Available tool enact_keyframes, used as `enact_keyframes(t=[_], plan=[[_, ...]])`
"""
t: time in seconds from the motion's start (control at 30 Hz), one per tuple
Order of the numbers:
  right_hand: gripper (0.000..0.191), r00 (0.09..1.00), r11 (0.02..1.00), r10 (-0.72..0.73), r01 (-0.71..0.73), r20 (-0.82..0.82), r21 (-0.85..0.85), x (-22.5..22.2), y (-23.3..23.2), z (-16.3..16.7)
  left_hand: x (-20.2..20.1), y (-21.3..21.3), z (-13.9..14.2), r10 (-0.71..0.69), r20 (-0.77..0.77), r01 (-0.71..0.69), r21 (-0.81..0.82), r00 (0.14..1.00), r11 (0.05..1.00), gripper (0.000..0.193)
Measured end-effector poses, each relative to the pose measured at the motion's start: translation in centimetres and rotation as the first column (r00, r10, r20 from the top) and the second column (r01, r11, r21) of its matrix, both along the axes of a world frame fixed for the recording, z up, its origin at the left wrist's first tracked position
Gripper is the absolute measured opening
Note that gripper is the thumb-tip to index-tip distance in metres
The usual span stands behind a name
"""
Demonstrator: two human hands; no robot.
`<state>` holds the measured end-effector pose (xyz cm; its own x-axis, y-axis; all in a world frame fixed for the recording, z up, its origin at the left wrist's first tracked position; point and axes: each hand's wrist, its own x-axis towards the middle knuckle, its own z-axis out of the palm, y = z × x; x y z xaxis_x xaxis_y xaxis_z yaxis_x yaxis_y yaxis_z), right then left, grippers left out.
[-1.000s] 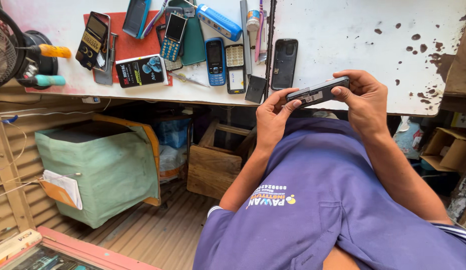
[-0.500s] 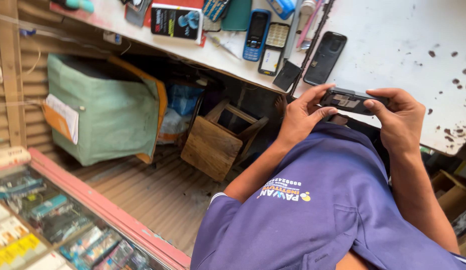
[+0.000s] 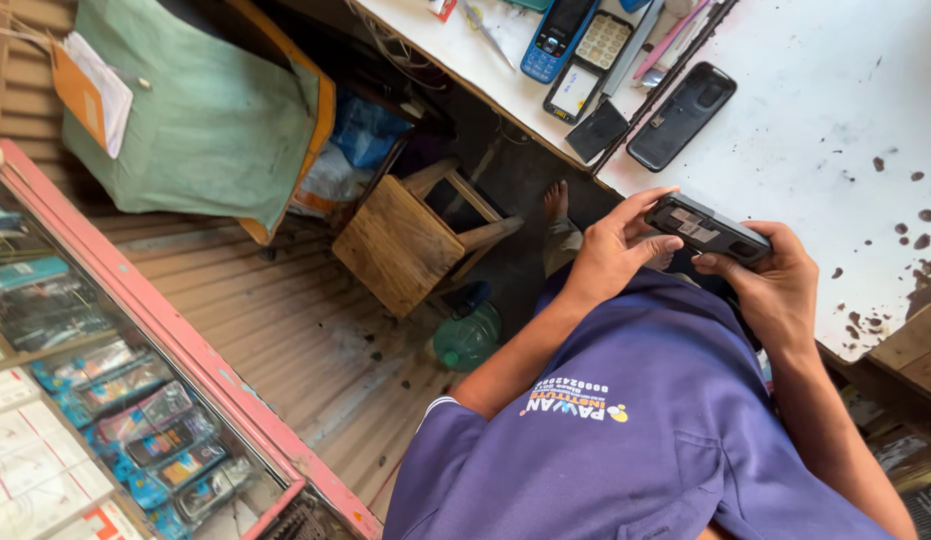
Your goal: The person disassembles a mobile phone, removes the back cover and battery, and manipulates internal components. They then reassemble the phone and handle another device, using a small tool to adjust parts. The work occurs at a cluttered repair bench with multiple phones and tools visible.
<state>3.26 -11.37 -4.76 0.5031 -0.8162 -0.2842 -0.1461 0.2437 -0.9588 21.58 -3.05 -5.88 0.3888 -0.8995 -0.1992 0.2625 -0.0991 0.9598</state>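
Over white worktop, dark phone lengthwise between left hand, right hand.

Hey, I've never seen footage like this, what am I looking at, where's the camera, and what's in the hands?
There is no machine here. A person wears one camera on the head, looking down at their own body, so the purple shirt fills the bottom. The left hand and right hand together hold a small dark phone with its back open, at the edge of a stained white worktable. On the table lie a blue keypad phone, a black back cover and other small phone parts. Below the table stand a small wooden stool, a green cloth-covered box and a green plastic jug. At lower left is a glass display case.
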Motion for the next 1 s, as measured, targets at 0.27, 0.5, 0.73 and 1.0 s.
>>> enact_keyframes(t=[0.27, 0.5, 0.73, 1.0], plan=[[0.05, 1.0, 1.0, -0.016, 0.016, 0.02, 0.023, -1.0, 0.2, -1.0, -1.5, -0.5, -0.4, 0.035, 0.142, -0.053, 0.123, 0.989, 0.991, 0.055], [0.048, 0.946, 0.939, -0.325, 0.322, -0.009, -0.117, -3.2, -1.8, -2.3, 8.1, 5.5, -1.7, -0.431, 0.263, 0.194, 0.614, 0.863, 0.765, 0.047], [0.045, 0.871, 0.765, -0.428, 0.206, -0.243, -0.611, -1.3, -0.7, -5.9, 17.5, 6.8, -8.4, -0.767, 0.511, -0.016, 0.836, 0.388, 0.549, 0.071], [0.04, 0.764, 0.733, -0.45, 0.02, -0.463, -0.68, 0.9, 1.6, -8.6, 22.4, 10.0, -14.1, -0.997, 0.07, 0.627, 0.776, 0.031, 0.074, 0.07]])
